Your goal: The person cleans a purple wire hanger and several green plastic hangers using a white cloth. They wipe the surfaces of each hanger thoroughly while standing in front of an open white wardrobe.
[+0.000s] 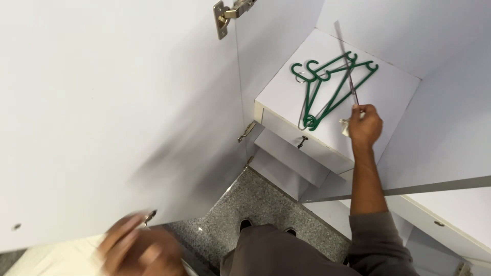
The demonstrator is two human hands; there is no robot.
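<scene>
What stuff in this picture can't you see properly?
- Left hand: motion blur in the head view smears it; what its fingers touch at the cupboard door edge is unclear.
- Pale scrap in the right hand: mostly covered by the fingers, too small to identify.
- Green hangers: overlapped, so their count is uncertain.
- Shoes: mostly hidden by the person's own body.

right hand [365,126]: grips thin metal rod [348,64] and white cloth [346,127] | green hangers [327,87]: on drawer unit [388,89] | left hand [135,250]: blurred, at door [102,102] edge
</scene>
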